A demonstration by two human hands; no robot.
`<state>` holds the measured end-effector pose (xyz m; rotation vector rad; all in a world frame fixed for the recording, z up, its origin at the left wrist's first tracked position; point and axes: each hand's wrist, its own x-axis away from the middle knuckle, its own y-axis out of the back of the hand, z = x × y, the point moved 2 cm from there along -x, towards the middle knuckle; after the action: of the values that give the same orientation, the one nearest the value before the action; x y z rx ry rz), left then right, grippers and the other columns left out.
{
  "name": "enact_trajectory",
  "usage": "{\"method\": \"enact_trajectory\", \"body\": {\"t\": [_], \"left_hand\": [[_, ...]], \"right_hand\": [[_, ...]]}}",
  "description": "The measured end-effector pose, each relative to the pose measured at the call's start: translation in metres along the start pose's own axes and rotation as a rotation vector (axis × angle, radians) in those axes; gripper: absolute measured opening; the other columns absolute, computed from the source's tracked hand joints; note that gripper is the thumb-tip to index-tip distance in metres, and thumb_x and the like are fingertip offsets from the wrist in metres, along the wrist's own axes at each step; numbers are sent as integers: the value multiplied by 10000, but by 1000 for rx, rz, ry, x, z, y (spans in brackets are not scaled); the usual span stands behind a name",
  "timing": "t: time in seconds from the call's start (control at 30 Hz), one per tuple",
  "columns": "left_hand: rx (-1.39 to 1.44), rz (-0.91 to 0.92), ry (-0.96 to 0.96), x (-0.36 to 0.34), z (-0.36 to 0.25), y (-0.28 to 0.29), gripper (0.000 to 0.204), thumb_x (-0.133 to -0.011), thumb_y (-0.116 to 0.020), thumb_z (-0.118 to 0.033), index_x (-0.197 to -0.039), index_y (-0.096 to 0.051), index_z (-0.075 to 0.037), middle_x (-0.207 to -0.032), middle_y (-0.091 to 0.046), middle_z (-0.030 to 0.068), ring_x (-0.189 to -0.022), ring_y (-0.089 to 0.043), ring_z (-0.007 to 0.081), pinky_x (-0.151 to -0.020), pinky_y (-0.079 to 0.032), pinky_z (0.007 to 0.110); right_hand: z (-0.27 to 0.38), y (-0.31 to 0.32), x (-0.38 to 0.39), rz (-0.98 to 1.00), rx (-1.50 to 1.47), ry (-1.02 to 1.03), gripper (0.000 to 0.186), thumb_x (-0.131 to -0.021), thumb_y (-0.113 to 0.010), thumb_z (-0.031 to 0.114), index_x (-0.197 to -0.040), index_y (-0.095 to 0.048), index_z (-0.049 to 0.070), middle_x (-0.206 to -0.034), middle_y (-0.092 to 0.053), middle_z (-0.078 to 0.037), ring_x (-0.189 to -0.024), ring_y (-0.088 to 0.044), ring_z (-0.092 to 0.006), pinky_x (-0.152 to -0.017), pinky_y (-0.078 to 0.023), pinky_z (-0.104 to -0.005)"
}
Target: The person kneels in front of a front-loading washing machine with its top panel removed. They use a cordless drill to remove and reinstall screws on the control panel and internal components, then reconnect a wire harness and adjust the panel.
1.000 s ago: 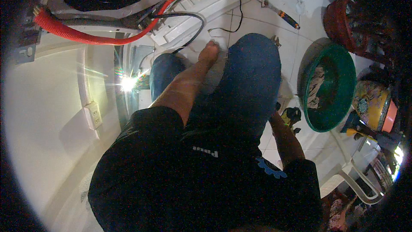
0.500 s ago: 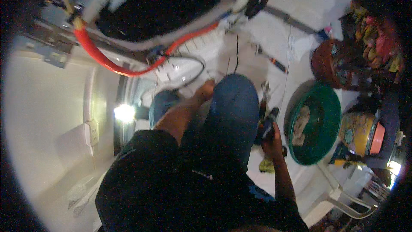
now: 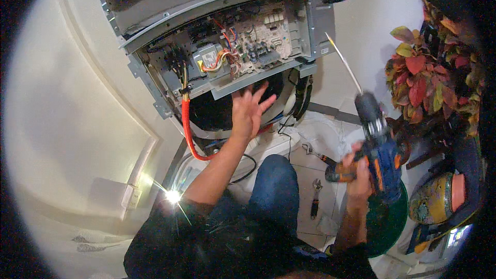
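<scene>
My right hand [image 3: 360,182] is wrapped round the handle of a blue, black and orange cordless drill [image 3: 383,168]. A long thin bit [image 3: 347,64] in its chuck points up and toward the far side, apart from the appliance. My left hand [image 3: 247,113] is raised with its fingers spread, just below the lower edge of the open metal housing [image 3: 258,78]; whether the fingertips touch it, I cannot tell. Inside the housing are a pale circuit board [image 3: 264,42], a silver metal box [image 3: 208,58] and coloured wires. A red-orange sleeved cable [image 3: 187,126] hangs from its left side.
Two wrenches lie on the tiled floor, one adjustable wrench [image 3: 315,199] and one with an orange-black handle [image 3: 321,156]. A green basin [image 3: 387,230] sits under the drill. Leafy plants [image 3: 416,70] and a patterned pot [image 3: 431,200] stand right. A bright lamp [image 3: 173,196] shines left.
My view has tilted up to the open housing. My right hand has lifted the drill from low beside my knee. My left hand has moved from beside my leg up to the housing.
</scene>
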<state>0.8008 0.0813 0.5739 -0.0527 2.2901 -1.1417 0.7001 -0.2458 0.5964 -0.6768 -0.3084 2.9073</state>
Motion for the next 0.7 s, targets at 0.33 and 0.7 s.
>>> {"method": "enact_trajectory", "body": {"t": [0.33,0.7], "left_hand": [[68,-169,-107,-44,-8,-41,372,-901,-488,13,-1272,-490,25,-1303,-553,156,-1208,-564,379,-1042,-467,667],[133,-291,-111,-50,-4,-36,380,-865,-481,58,-1245,-481,44,-1259,-548,162,-1181,-578,385,-996,-505,674]], "right_hand": [[121,-102,-79,253,199,178,233,-972,-639,264,-1016,-687,40,-765,-661,-14,-656,-594,-100,-618,-476,-276],[114,-123,-98,258,104,216,239,-961,-652,275,-996,-725,50,-715,-646,-8,-615,-589,-93,-585,-457,-265]]}}
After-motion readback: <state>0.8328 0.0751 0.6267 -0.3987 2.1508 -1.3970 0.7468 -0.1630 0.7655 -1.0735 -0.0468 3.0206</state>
